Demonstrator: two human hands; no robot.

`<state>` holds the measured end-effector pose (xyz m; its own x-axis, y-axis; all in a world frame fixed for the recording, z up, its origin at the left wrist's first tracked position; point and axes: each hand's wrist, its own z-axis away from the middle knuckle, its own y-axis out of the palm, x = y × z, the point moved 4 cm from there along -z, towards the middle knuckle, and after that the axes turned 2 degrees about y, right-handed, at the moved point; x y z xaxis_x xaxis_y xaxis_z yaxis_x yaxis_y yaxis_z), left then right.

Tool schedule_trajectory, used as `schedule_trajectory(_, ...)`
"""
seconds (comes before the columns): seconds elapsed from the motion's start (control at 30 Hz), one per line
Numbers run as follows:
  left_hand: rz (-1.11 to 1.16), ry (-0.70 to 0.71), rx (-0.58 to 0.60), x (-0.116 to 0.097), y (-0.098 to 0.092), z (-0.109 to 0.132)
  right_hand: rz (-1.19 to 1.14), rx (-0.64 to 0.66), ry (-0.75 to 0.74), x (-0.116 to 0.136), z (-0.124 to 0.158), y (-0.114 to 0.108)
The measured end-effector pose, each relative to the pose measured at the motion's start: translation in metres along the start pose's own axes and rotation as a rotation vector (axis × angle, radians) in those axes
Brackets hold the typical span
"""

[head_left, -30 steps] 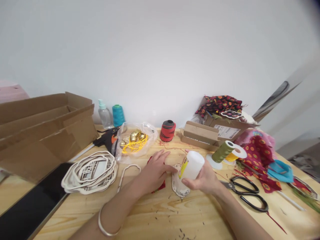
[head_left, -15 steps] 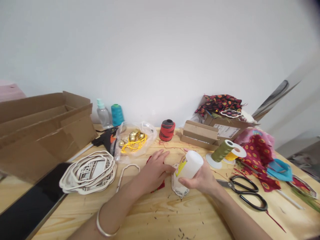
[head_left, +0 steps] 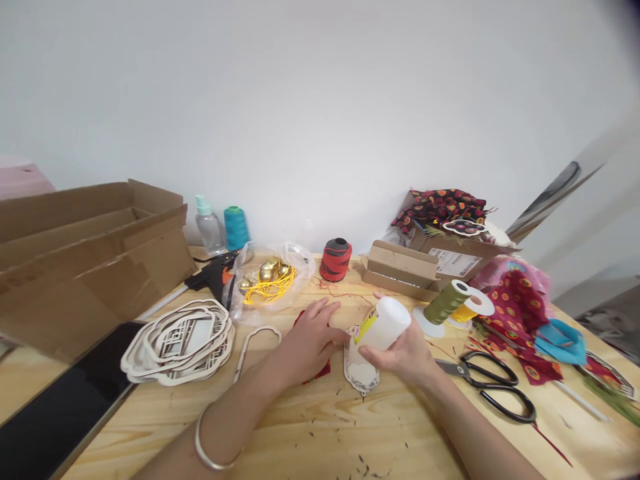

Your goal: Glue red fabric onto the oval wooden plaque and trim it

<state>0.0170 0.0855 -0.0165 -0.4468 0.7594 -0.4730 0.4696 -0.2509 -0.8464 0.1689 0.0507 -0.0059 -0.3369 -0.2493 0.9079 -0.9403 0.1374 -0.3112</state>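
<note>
My right hand point(head_left: 397, 353) is wrapped round a white plastic glue bottle point(head_left: 387, 323) with a yellow label, tipped with its base up. The bottle's lower end is hidden over a small pale ornament piece point(head_left: 361, 380) with a scalloped, patterned edge, lying on the table. My left hand point(head_left: 310, 343) lies with its fingers spread over a piece of red fabric point(head_left: 323, 371). Its index finger reaches the left edge of the ornament piece. A thin pale wooden loop point(head_left: 250, 337) lies left of that hand.
Black-handled scissors point(head_left: 487, 380) lie to the right, by an olive thread spool point(head_left: 447, 303) and red patterned cloth point(head_left: 517, 307). At left are stacked wooden frames point(head_left: 180, 343), a cardboard box point(head_left: 95, 267) and a glue gun point(head_left: 213, 277). A bag of bells point(head_left: 270, 280) and a red thread cone point(head_left: 335, 260) stand behind.
The glue bottle and my right hand have shifted very slightly to the right, showing a little more of the ornament piece. My left hand stays on the red fabric.
</note>
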Motion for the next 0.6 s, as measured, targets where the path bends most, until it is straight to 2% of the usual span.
schedule_trajectory(0.13,0.002,-0.004,0.002,0.0012,0.0008,0.0001,-0.012,0.019,-0.026,-0.0015,-0.0004,-0.0005)
schedule_trajectory(0.3,0.009,-0.008,0.007,0.0021,0.0013,0.0004,-0.048,0.113,-0.037,-0.0031,-0.0002,-0.0014)
schedule_trajectory(0.47,0.013,-0.01,0.016,0.0019,0.0007,0.0003,-0.059,0.084,-0.049,-0.0005,-0.0001,-0.0039)
schedule_trajectory(0.6,0.016,-0.011,0.02,0.001,0.0004,-0.0003,-0.044,0.137,-0.066,0.002,0.0,-0.0026)
